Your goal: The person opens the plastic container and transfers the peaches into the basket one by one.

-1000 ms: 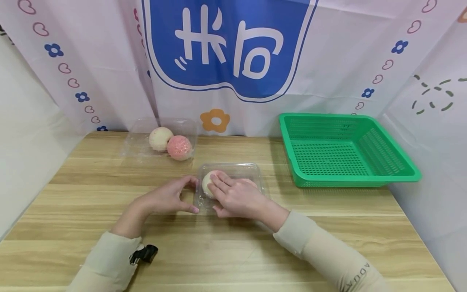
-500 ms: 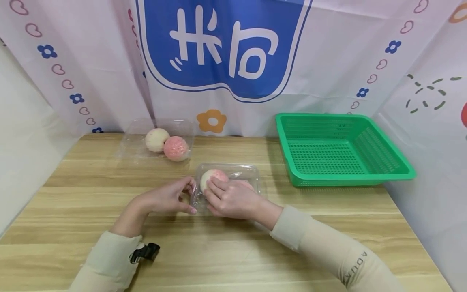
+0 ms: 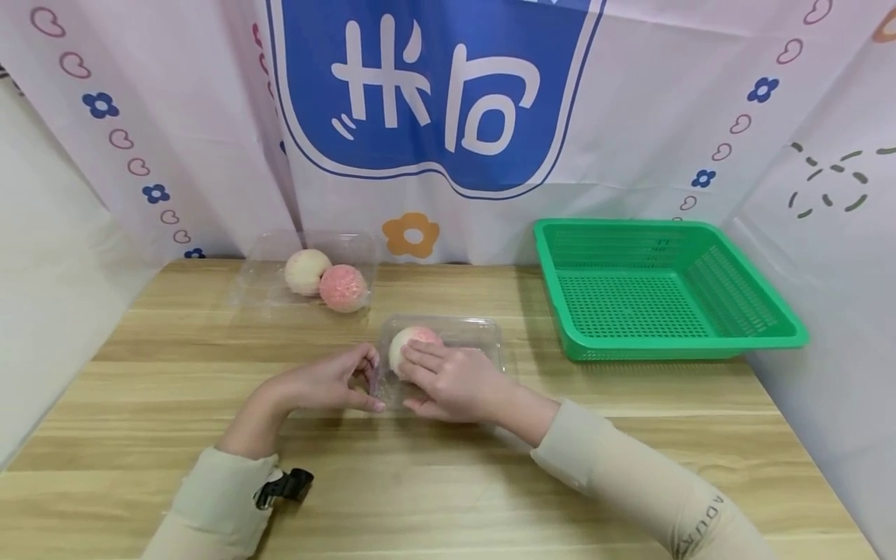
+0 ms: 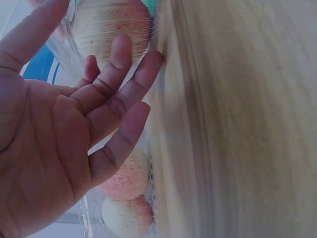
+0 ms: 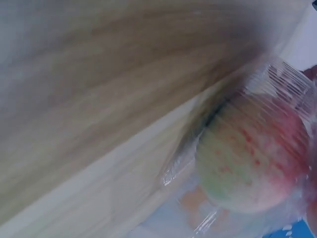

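Note:
A cream-and-pink peach (image 3: 402,351) sits in the left part of a clear plastic box (image 3: 476,327). My right hand (image 3: 458,385) lays its fingers over this peach's right side, with the thumb apart toward the front. Another peach (image 5: 252,151) shows through the plastic in the right wrist view; in the head view my right hand mostly covers it. At the box's left end, my left hand (image 3: 329,381) touches the wall with thumb and fingertips spread. Its fingers look loose and only slightly bent in the left wrist view.
Two more peaches, one cream (image 3: 306,272) and one pink (image 3: 344,288), lie in a second clear box (image 3: 259,268) at the back left. A green perforated basket (image 3: 560,311) stands at the back right. Behind the wooden table (image 3: 420,498) hangs a printed cloth (image 3: 476,218).
My right fingers shift slightly over the peach, and the thumb now shows apart from it. My left hand stays at the box's left end. The head view sways a little.

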`<state>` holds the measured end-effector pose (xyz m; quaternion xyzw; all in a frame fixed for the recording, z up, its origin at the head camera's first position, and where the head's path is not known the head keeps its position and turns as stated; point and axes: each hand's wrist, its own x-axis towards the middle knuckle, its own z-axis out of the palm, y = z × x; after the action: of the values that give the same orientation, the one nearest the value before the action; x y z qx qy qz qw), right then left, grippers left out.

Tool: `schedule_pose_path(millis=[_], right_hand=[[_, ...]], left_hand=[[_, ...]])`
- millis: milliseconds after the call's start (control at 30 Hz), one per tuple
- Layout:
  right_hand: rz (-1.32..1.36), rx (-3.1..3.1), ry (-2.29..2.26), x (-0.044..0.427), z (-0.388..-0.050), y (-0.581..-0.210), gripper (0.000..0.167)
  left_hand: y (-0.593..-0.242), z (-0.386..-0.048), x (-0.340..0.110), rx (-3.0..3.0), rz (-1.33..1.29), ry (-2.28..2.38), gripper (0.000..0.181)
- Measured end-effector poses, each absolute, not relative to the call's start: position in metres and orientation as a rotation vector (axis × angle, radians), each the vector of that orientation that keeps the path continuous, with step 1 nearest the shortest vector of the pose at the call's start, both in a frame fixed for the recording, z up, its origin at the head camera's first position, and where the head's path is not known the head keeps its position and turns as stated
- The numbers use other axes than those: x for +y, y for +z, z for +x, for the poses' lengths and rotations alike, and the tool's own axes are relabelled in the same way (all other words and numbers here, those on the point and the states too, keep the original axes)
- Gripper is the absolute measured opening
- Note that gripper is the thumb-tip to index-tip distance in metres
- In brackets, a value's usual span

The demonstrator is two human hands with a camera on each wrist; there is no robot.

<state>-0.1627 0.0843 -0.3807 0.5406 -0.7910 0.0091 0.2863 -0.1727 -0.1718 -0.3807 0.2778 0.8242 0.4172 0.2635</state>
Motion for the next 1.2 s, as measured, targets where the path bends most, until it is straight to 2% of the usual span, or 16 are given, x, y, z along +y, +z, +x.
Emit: schedule_pose_path(millis=[200,333,633,1000,1200], right_hand=[[1.51,-2.279,0.489,0.105,-0.167,-0.373,0.057],[1.449,-2.379,0.603,0.124,-0.168,-0.369,0.062],[1.359,-2.548,0.536,0.156,-0.161,-0.371,0.067],[1.331,-2.698,0.471,0.169,-0.159,-0.381,0.078],[1.4,-2.609,0.249,0.168,-0.16,-0.377,0.07]], left_hand=[[-0.378,-0.171,-0.17,2.246,0.691,1.09,0.05],[-0.378,-0.171,-0.169,2.239,0.665,1.095,0.051],[-0.38,-0.172,-0.169,2.216,0.695,1.103,0.048],[-0.378,-0.167,-0.166,2.155,0.651,1.173,0.043],[-0.38,-0.166,-0.165,2.163,0.652,1.197,0.04]])
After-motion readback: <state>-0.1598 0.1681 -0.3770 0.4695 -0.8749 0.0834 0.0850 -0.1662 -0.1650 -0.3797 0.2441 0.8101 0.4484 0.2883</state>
